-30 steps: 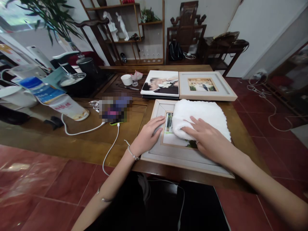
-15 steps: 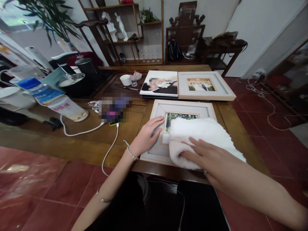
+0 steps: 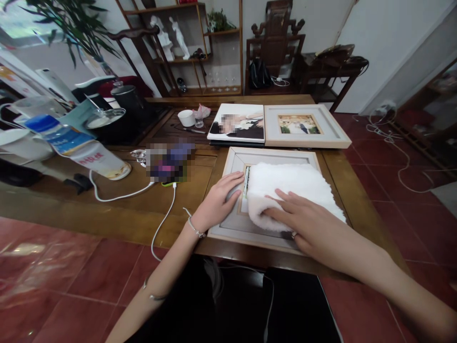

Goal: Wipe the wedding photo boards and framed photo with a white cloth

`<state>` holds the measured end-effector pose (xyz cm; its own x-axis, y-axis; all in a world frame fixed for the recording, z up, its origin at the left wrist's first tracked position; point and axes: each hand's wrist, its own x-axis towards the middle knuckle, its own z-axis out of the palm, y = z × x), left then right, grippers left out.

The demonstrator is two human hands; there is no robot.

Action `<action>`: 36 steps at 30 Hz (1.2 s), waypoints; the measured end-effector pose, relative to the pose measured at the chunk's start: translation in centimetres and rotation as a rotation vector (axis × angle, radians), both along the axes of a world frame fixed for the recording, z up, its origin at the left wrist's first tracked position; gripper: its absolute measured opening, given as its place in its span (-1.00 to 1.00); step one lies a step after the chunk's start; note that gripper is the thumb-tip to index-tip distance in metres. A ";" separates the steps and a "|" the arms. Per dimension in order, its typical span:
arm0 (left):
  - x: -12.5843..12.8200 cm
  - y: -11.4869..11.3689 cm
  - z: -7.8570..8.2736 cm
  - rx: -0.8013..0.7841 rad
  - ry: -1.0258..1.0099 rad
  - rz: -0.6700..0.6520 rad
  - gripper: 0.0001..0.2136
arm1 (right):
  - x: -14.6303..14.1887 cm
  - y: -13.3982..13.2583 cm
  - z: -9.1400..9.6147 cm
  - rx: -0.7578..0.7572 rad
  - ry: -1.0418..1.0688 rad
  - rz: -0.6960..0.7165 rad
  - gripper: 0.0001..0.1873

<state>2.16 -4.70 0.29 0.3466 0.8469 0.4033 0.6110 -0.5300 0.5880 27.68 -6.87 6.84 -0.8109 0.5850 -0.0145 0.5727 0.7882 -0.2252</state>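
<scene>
A picture frame with a pale wooden edge and a grey mount lies face up at the table's near edge. My left hand rests open on its left side, fingers stretched toward the inner border. Over the middle and right of the frame lies a fluffy white cloth, hiding most of the photo. My right hand presses on the cloth, its thumb tucked into a fold and the fingers on top.
Behind the frame lie a white photo panel and a second picture frame, side by side. On the left are a plastic bottle, a white cable, a blurred-out item and a small white cup.
My right hand has moved the white cloth up and slightly left across the frame, so more of the photo is covered. My left hand has stayed in place.
</scene>
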 end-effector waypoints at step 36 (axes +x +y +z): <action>0.1 -0.1 0.2 0.009 -0.010 -0.003 -0.69 | -1.4 2.7 -1.7 0.146 0.052 -0.101 -0.27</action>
<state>2.21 -4.82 0.45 0.3446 0.8424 0.4144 0.6037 -0.5369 0.5894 26.27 -4.19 5.16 -0.7453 0.6564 0.1172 0.6411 0.7537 -0.1443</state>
